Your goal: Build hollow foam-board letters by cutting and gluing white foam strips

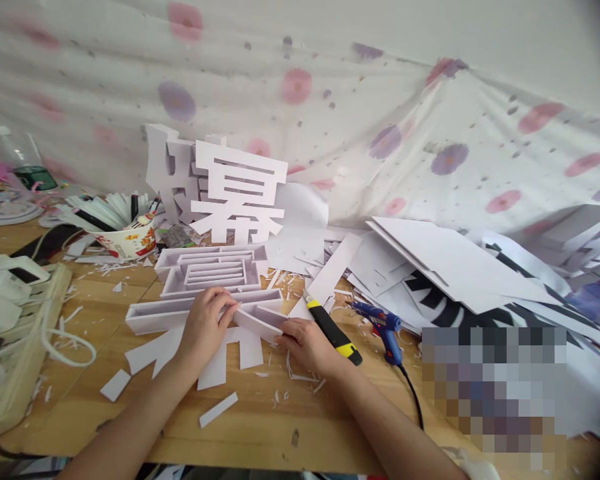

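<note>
In front of me lies a white foam-board character (180,307) with thin walls standing up along its outline. My left hand (207,327) pinches the left end of a white foam-board strip (260,323) at the middle of the character. Farther right, my right hand (307,343) grips the strip's other end, fingers closed on it. The strip stands on edge along a lower stroke. Just beyond my right hand lies a black and yellow utility knife (333,330), and past it a blue glue gun (383,327) with its cable trailing toward me.
A finished white character (240,193) stands at the back. On the left are a paper bowl of markers (125,240) and a power strip (50,333) with plugs. Foam boards and papers (460,267) pile up on the right. Offcuts (219,409) litter the wooden table (260,440).
</note>
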Motion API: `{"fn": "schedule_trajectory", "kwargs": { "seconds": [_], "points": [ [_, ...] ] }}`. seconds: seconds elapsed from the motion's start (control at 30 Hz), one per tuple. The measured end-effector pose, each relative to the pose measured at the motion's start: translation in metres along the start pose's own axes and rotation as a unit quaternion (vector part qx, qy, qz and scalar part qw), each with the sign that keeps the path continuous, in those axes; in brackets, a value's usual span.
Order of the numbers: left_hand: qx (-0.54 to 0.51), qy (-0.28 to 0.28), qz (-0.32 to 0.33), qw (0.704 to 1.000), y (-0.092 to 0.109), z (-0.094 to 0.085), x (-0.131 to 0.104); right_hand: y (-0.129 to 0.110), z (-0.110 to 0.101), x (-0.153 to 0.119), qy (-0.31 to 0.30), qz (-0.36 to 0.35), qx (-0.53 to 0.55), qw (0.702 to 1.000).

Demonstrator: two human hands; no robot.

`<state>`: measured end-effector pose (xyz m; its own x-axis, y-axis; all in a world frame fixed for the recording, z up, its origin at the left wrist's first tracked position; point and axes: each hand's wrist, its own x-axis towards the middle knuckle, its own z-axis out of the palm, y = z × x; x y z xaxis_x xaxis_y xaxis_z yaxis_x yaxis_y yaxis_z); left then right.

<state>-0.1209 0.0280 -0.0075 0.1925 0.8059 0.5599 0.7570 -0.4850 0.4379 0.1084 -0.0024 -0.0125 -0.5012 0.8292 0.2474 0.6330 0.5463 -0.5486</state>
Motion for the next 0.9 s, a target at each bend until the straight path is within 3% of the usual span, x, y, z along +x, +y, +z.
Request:
{"fn": "schedule_trajectory", "kwargs": {
  "seconds": [0.27,0.43,0.5,0.57,0.67,0.7,0.73,0.8,0.83,0.9],
  "points": [
    [-0.030,-0.009,-0.015,0.999,0.000,-0.001,0.001,-0.008,0.000,-0.001,0.003,0.035,-0.034,0.999],
    [-0.178,-0.065,-0.099,0.977,0.019,-0.024,0.010,-0.014,-0.023,-0.005,0.039,0.014,-0.068,0.997],
    [-0.290,-0.169,-0.131,0.933,0.034,-0.038,0.018,-0.018,-0.041,-0.007,0.026,-0.022,-0.068,0.997],
    [-0.387,-0.339,-0.140,0.846,0.050,-0.048,0.027,-0.024,-0.058,-0.009,-0.012,-0.049,-0.062,0.997],
    [-0.404,-0.510,-0.129,0.748,0.073,-0.047,0.034,-0.033,-0.073,-0.011,-0.062,-0.067,-0.044,0.995],
    [-0.414,-0.531,-0.148,0.724,0.079,-0.042,0.035,-0.034,-0.075,-0.012,-0.065,-0.072,-0.032,0.995],
    [-0.423,-0.542,-0.176,0.705,0.085,-0.034,0.034,-0.033,-0.075,-0.014,-0.059,-0.071,-0.017,0.996],
    [-0.438,-0.518,-0.189,0.711,0.093,-0.018,0.031,-0.024,-0.075,-0.017,-0.023,-0.040,0.017,0.999],
    [-0.455,-0.477,-0.174,0.732,0.095,-0.010,0.029,-0.017,-0.075,-0.019,0.002,-0.009,0.027,1.000],
    [-0.522,-0.401,-0.166,0.734,0.096,0.001,0.028,-0.001,-0.074,-0.024,0.047,0.071,0.013,0.996]
  ]
}}
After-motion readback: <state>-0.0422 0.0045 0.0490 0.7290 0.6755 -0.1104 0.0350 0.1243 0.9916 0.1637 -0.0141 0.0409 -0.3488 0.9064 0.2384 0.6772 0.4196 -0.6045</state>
